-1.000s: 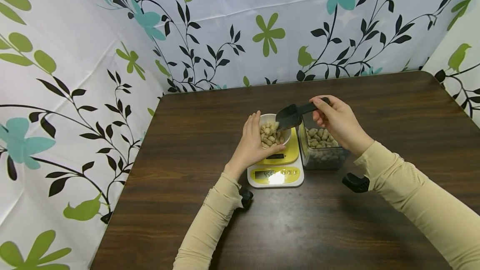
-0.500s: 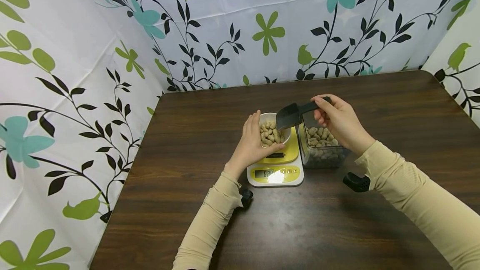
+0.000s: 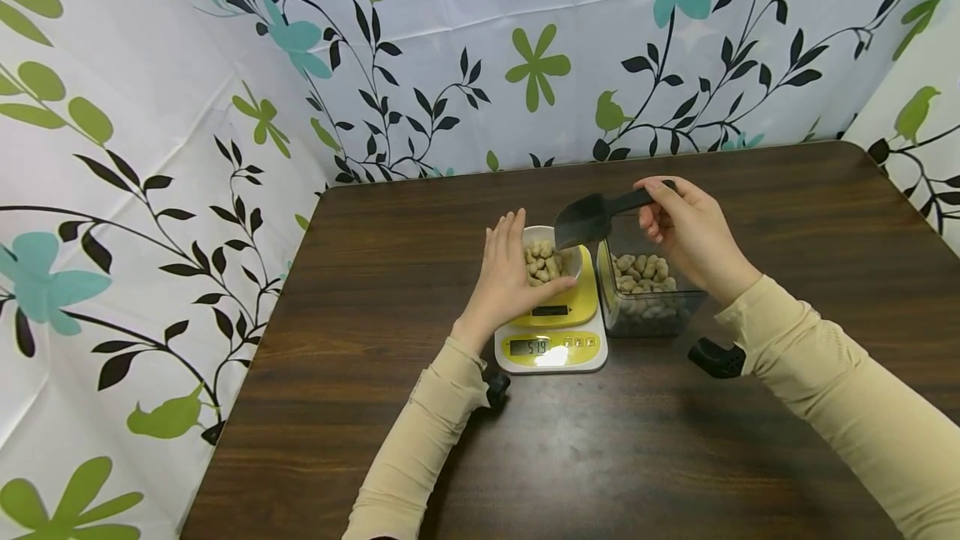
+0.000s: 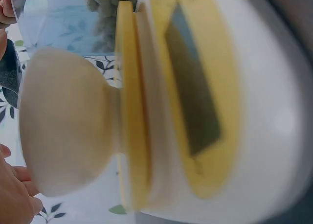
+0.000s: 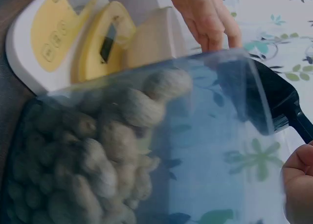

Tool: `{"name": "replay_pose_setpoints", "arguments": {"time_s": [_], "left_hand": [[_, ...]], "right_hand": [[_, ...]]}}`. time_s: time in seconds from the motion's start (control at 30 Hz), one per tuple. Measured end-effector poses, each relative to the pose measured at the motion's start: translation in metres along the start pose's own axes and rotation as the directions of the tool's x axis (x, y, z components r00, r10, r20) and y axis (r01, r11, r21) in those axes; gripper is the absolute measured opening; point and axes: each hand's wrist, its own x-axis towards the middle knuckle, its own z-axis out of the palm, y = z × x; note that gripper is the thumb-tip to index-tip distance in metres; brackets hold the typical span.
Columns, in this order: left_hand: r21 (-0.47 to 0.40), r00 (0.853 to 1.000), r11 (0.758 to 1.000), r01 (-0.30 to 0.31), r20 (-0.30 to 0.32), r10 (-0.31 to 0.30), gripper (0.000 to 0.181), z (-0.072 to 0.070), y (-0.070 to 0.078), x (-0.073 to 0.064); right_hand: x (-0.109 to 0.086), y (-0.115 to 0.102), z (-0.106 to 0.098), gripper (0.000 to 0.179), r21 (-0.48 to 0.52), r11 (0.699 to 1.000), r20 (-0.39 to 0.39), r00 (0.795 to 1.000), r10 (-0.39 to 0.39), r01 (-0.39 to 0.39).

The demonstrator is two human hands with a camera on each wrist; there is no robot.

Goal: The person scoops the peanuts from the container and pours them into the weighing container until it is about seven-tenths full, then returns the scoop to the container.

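Observation:
A small white bowl point(image 3: 537, 233) of shelled-in peanuts point(image 3: 542, 263) stands on a yellow and white kitchen scale point(image 3: 551, 361), whose display seems to read 579. My left hand point(image 3: 501, 282) rests against the bowl's left and near side, fingers extended and thumb spread; in the left wrist view its fingertips touch near the bowl point(image 4: 68, 121) rim. Between thumb and fingers, my right hand point(image 3: 697, 236) pinches the handle of a black scoop point(image 3: 583, 222). The scoop's blade is tilted over the bowl's right rim; whether peanuts remain in it is hidden.
Right of the scale, close beside it, stands a clear rectangular container point(image 3: 652, 323) partly filled with peanuts point(image 3: 641, 273). Everything sits on a dark wooden table point(image 3: 375, 315). A patterned curtain point(image 3: 450, 23) hangs behind and at the sides.
My right hand has lifted the scoop slightly up and to the right. The display has changed from about 455 through about 620 to about 579. My left hand has stayed by the bowl.

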Motion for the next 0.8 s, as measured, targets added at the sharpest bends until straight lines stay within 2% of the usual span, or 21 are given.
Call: {"name": "replay_pose_setpoints", "arguments": {"time_s": [0.13, 0.33, 0.5, 0.6, 0.7, 0.73, 0.8], "left_hand": [[-0.017, 1.000, 1.000, -0.020, 0.005, 0.020, 0.112, -0.002, 0.012, 0.006], [-0.062, 0.996, 0.996, -0.062, 0.058, 0.065, 0.110, 0.000, 0.031, 0.015], [-0.064, 0.989, 0.993, -0.100, 0.106, 0.107, 0.109, 0.006, 0.046, 0.020], [-0.067, 0.984, 0.992, -0.110, 0.134, 0.119, 0.108, 0.010, 0.053, 0.022], [-0.065, 0.979, 0.991, -0.118, 0.161, 0.127, 0.108, 0.016, 0.058, 0.022], [-0.065, 0.977, 0.990, -0.122, 0.168, 0.132, 0.108, 0.017, 0.059, 0.021], [-0.071, 0.975, 0.989, -0.132, 0.172, 0.142, 0.108, 0.021, 0.061, 0.021]], "right_hand": [[-0.001, -0.010, -0.008, 0.030, 0.080, 0.995, -0.014, 0.998, -0.056, 0.057], [-0.005, -0.023, -0.025, 0.021, 0.196, 0.971, -0.036, 0.990, -0.133, 0.138], [-0.008, -0.029, -0.038, 0.018, 0.203, 0.959, -0.073, 0.980, -0.186, 0.197], [-0.011, -0.028, -0.045, 0.018, 0.132, 0.968, -0.105, 0.974, -0.201, 0.214], [-0.014, -0.026, -0.050, 0.017, -0.058, 0.983, -0.128, 0.975, -0.180, 0.174], [-0.015, -0.025, -0.051, 0.018, -0.147, 0.977, -0.129, 0.976, -0.175, 0.156], [-0.017, -0.023, -0.051, 0.021, -0.342, 0.933, -0.128, 0.977, -0.169, 0.116]]}}
